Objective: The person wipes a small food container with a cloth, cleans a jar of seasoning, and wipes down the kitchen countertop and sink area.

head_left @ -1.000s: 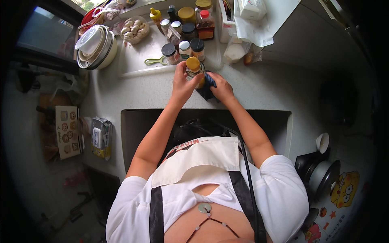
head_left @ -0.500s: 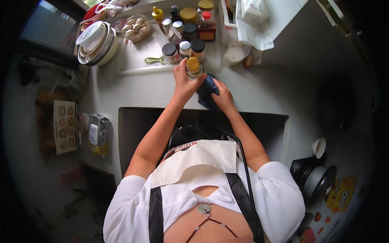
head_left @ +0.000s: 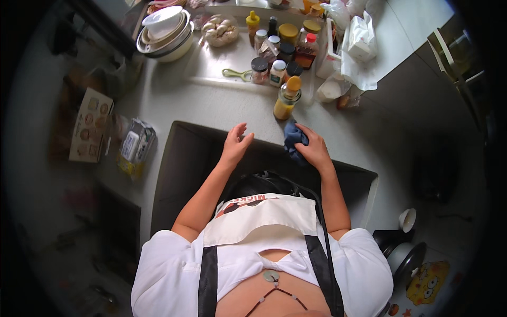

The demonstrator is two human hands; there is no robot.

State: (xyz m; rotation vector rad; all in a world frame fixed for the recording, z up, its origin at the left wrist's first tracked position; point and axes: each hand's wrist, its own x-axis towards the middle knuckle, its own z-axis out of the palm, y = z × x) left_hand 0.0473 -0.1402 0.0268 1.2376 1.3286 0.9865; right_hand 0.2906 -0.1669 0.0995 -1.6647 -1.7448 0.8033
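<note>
Over the sink's far edge, my left hand (head_left: 236, 142) is empty, its fingers apart. My right hand (head_left: 312, 145) grips a crumpled dark blue cloth (head_left: 293, 136) near the counter's front edge. Just beyond the cloth stands a glass bottle (head_left: 285, 103) with an orange-yellow cap and yellowish contents, upright on the counter and touched by neither hand. Behind it, several seasoning jars and bottles crowd a pale tray, among them a white-lidded jar (head_left: 277, 72) and a black-lidded jar (head_left: 259, 70).
The dark sink (head_left: 182, 158) lies beneath my forearms. On the tray (head_left: 211, 79) are a green peeler (head_left: 236, 74) and a bowl of garlic (head_left: 219, 33). Stacked bowls (head_left: 168, 37) stand at far left, a wipes pack (head_left: 136, 142) at left, and a tissue pack (head_left: 362, 39) at far right.
My left hand has let go of the capped bottle and drawn back toward me. The right hand, still holding the cloth, has moved nearer to me. The view has shifted.
</note>
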